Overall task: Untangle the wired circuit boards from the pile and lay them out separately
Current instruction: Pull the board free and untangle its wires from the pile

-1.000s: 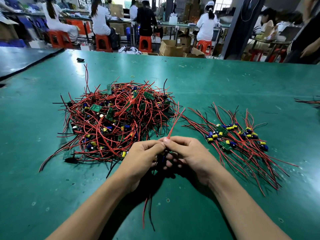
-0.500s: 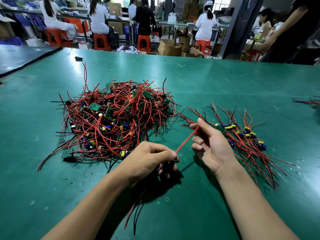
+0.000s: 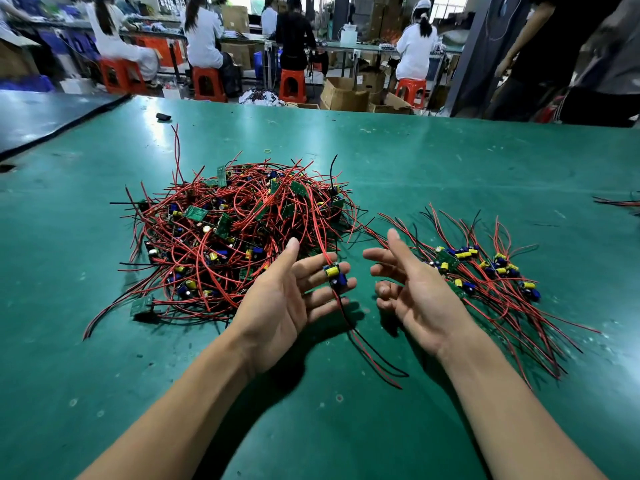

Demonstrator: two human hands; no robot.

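A tangled pile (image 3: 235, 237) of small green circuit boards with red and black wires lies on the green table at centre left. To the right, several separated boards (image 3: 485, 271) lie in a row with their wires fanned out. My left hand (image 3: 287, 299) is palm up with its fingers straight, and one small board (image 3: 335, 274) with a yellow and a blue capacitor rests across the fingertips. Its red wire runs up toward the pile; its red and black leads hang down to the table. My right hand (image 3: 412, 289) is held open beside it, holding nothing.
The green table (image 3: 415, 168) stretches far back, with a small black object (image 3: 163, 116) near its far left edge. More wires (image 3: 620, 202) lie at the right edge. People sit on orange stools (image 3: 207, 83) at benches behind, and a person stands at the far right.
My left hand has turned palm up and uncurled, so the board now lies on its fingers. My right hand has let go of the red wire and spread its fingers.
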